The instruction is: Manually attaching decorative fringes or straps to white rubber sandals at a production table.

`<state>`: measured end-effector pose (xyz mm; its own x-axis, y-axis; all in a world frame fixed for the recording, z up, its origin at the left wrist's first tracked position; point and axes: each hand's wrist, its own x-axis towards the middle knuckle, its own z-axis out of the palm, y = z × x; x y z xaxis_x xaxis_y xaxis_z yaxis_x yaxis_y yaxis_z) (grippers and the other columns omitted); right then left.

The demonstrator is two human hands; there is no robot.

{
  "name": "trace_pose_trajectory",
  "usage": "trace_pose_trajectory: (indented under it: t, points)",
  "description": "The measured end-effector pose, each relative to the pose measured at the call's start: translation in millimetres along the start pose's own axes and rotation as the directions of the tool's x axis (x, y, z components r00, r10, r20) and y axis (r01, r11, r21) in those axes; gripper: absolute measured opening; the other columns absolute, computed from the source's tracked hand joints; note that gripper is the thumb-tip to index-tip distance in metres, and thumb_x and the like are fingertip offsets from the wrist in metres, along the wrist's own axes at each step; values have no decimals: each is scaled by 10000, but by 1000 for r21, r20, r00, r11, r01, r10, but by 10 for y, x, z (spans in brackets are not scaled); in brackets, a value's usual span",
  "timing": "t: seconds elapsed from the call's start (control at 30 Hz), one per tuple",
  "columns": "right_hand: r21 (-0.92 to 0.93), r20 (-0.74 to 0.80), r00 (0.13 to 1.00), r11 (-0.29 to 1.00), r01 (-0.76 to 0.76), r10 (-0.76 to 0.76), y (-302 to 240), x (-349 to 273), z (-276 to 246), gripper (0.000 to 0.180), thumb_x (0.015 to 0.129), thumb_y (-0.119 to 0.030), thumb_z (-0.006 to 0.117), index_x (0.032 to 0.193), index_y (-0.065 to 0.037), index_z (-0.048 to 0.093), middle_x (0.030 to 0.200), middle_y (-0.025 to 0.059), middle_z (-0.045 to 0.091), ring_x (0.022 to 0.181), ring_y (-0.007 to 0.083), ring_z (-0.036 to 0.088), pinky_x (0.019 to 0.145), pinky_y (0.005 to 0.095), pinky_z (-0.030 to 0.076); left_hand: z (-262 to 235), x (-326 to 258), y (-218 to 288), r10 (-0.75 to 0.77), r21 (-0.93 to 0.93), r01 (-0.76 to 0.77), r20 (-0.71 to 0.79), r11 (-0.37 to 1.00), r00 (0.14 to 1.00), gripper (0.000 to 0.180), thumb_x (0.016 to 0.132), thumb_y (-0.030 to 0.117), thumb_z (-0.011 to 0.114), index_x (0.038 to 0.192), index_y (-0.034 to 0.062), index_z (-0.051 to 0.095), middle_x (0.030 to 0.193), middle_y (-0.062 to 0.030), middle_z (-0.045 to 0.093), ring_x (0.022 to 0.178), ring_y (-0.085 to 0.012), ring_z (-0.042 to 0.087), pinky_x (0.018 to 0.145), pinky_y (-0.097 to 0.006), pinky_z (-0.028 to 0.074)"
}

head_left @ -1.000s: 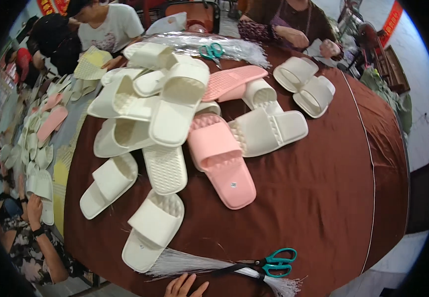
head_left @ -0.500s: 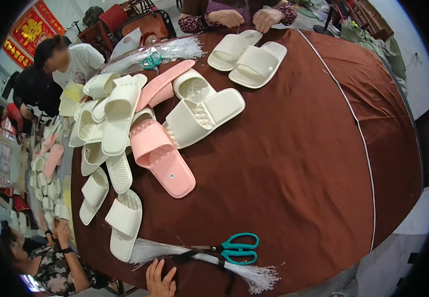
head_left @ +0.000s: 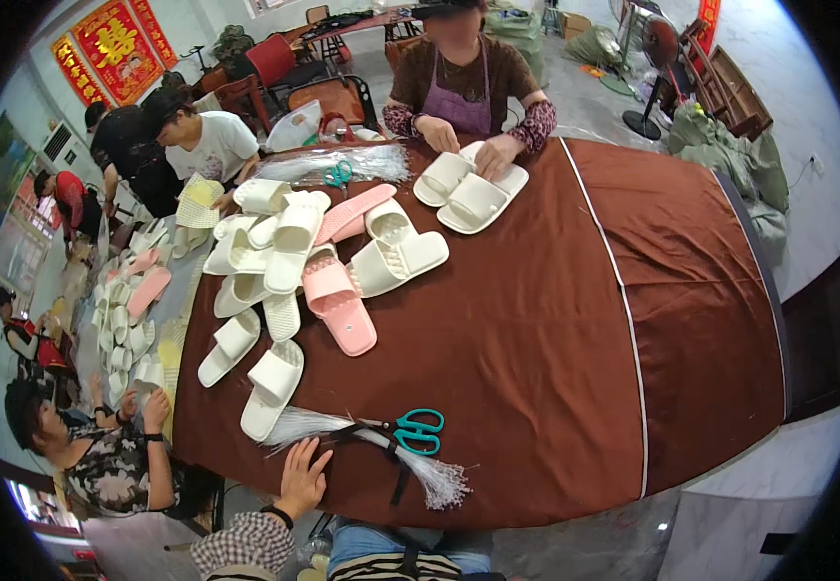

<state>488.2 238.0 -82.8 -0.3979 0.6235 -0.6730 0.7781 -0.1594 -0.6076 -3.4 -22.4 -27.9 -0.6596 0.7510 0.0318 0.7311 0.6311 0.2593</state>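
Note:
My left hand [head_left: 304, 478] lies at the near edge of the brown-covered table, fingers stretched and a little apart, holding nothing. Just beyond its fingertips is a bundle of thin white plastic strands [head_left: 430, 476], bound with black bands. Scissors with teal handles [head_left: 418, 432] rest against that bundle, their blades partly over it. Nearest beyond the bundle is a white slipper [head_left: 273, 389]; a pink slipper [head_left: 339, 302] and several more white ones are heaped farther back. My right hand is out of view.
Across the table [head_left: 517, 358], a person in a purple apron [head_left: 459, 102] handles a pair of white slippers [head_left: 476, 201]. A second strand bundle [head_left: 376, 163] and teal scissors [head_left: 339, 174] lie at the far left. Other people work along a slipper-covered table [head_left: 187, 281] to the left.
The view has tilted up, so the table sits lower and my left forearm shows. My left hand stays by the bundle. The person opposite has brought their hands down onto the white slippers.

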Motion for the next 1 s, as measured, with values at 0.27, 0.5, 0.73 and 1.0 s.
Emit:
trace_pose_trajectory:
  t: [0.27, 0.5, 0.73, 1.0]
  points:
    - [118, 16, 969, 963, 242, -245, -1603, 469, -745, 380, 955, -270, 607, 1246, -26, 614, 1225, 161, 631, 1130, 284, 587, 969, 357, 447, -36, -26, -14, -9, -1, 9, -41, 1000, 999, 586, 819, 178, 528, 1401, 197, 461, 1475, -158, 385, 1355, -367, 368, 1140, -521, 267]
    - [-328, 227, 847, 781, 531, -481, -2297, 422, -883, 358, 946, -222, 596, 1232, -8, 590, 1207, 188, 614, 1097, 316, 605, 907, 382, 482, -34, -10, -2, -42, 1, 42, -33, 999, 999, 554, 777, 120, 564, 1329, 170, 553, 1467, -148, 416, 1358, -358, 375, 1140, -534, 274]
    - [-397, -211, 947, 907, 142, -240, -1892, -386, -1137, 395, 939, -281, 595, 1268, -62, 579, 1224, 176, 606, 1142, 359, 565, 960, 424, 459, 233, 111, -103, 131, 231, -90, -167, 969, 977, 483, 998, 292, 275, 1356, 59, 499, 1413, -218, 475, 1300, -448, 436, 1076, -576, 331]
    - [-142, -248, 965, 989, 45, -79, -726, -694, -597, 481, 963, -357, 550, 1333, -50, 538, 1278, 187, 585, 1181, 378, 544, 988, 449, 442, -85, 899, 207, 391, 194, -395, 58, 898, 919, 457, 939, 259, 438, 1348, 76, 529, 1409, -245, 455, 1284, -422, 447, 1061, -524, 364]
